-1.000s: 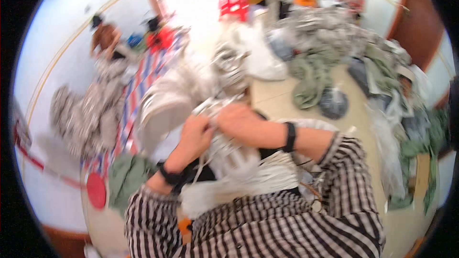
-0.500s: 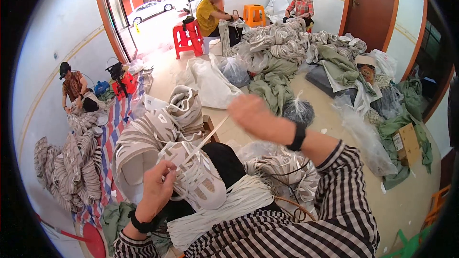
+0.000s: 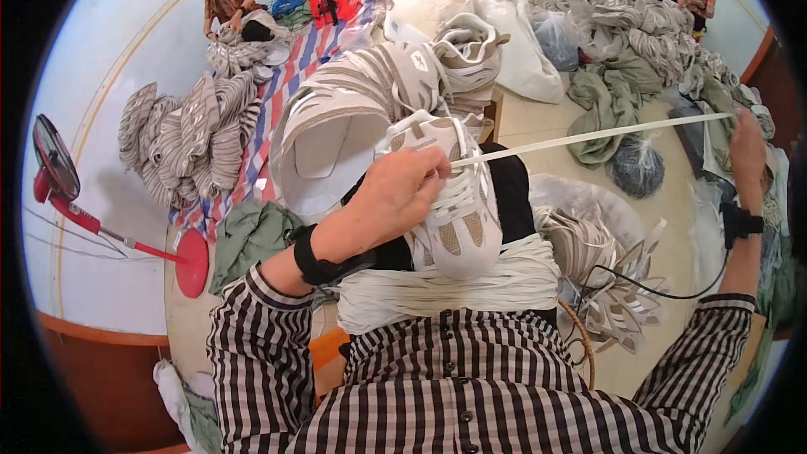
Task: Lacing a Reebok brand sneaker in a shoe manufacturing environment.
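Observation:
A beige and white sneaker (image 3: 471,240) rests on my lap with its toe toward me, white lacing across its front. My left hand (image 3: 403,193) is closed at the upper eyelets, fingertips pinching where the shoelace (image 3: 588,138) leaves the shoe. That flat white lace runs taut far out to the right, its other end gripped in my right hand (image 3: 746,155). A thick bundle of white laces (image 3: 445,298) lies across my lap below the toe. Just beyond the sneaker stands a curved stack of nested shoe uppers (image 3: 361,88).
More uppers (image 3: 189,143) are heaped at left by a striped sheet (image 3: 269,118). A red fan (image 3: 84,214) stands at far left. Beside my right knee lie more uppers (image 3: 580,244) and a black cable (image 3: 656,292). Several people sit farther off among piles and sacks (image 3: 521,50).
My right hand has swung far out to the right, drawing the lace long and taut. My left hand has shifted onto the upper eyelets. The view has tipped down and turned.

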The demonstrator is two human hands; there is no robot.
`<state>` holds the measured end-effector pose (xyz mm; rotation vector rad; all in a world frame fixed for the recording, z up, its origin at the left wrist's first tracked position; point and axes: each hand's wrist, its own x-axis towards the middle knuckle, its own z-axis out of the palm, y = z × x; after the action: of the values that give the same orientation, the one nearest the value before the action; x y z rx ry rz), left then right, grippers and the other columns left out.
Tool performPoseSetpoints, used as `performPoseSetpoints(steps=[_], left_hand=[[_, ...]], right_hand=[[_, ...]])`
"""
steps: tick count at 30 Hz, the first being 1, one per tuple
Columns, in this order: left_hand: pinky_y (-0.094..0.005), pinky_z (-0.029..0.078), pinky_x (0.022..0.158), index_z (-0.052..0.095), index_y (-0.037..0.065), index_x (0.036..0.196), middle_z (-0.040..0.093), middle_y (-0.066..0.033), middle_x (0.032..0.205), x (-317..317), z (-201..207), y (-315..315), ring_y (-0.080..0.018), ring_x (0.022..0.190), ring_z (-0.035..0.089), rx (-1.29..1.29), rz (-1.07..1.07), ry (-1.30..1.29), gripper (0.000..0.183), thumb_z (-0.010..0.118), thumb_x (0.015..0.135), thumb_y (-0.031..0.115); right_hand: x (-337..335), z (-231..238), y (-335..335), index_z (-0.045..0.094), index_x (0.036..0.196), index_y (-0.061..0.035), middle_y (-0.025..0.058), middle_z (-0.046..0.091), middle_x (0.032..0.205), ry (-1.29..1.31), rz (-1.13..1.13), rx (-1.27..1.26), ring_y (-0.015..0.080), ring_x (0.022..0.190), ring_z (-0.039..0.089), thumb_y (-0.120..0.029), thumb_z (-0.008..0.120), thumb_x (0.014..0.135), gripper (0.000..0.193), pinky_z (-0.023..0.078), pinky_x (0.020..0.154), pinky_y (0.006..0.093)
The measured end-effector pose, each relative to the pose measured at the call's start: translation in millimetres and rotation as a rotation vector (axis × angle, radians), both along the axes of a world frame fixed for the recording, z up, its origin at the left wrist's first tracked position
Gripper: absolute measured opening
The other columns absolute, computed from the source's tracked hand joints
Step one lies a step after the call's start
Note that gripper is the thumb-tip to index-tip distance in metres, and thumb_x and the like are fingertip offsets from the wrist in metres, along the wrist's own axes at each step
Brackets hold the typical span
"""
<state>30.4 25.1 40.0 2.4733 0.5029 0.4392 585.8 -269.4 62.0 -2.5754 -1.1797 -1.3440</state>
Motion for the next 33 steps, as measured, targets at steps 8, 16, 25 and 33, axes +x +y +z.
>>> performPoseSetpoints(steps=[8,16,25,33], left_hand=[[-0.0329,0.047,0.065,0.058,0.002,0.097,0.062,-0.0150,0.085,-39,-19,-1,-0.0289,0.077,0.060,0.056,0.273,-0.068,0.016,0.062,0.081,0.004],[-0.0309,0.047,0.067,0.058,0.000,0.098,0.063,-0.0133,0.081,-68,-60,1,-0.0226,0.073,0.061,-0.167,0.263,0.028,0.017,0.062,0.083,0.006],[-0.0243,0.044,0.055,0.058,0.000,0.095,0.059,-0.0036,0.068,-95,-24,16,-0.0094,0.058,0.054,-0.196,0.337,-0.012,0.007,0.055,0.090,0.005],[-0.0355,0.045,0.060,0.058,0.001,0.093,0.059,-0.0156,0.080,-64,-3,37,-0.0328,0.071,0.059,0.551,0.285,-0.232,0.010,0.058,0.083,0.001]], right_hand=[[65,-45,-2,0.054,0.122,-0.0042,0.0173,0.060,0.117,0.364,-0.434,-0.074,0.0360,0.109,0.055,-0.025,0.047,0.095,0.034,0.043,0.091,0.0432],[-188,-112,161,0.054,0.118,-0.0048,0.0104,0.063,0.101,1.223,0.902,0.029,0.0170,0.077,0.058,-0.003,0.059,0.082,0.037,0.047,0.070,0.0298],[-341,-93,199,0.054,0.108,-0.0014,0.0152,0.061,0.090,1.163,1.106,-0.174,0.0264,0.064,0.054,-0.006,0.063,0.081,0.029,0.048,0.068,0.0323],[-328,-68,197,0.059,0.092,0.0020,0.0002,0.056,0.070,1.724,1.042,-0.310,0.0105,0.060,0.048,-0.010,0.059,0.089,0.013,0.040,0.056,0.0247]])
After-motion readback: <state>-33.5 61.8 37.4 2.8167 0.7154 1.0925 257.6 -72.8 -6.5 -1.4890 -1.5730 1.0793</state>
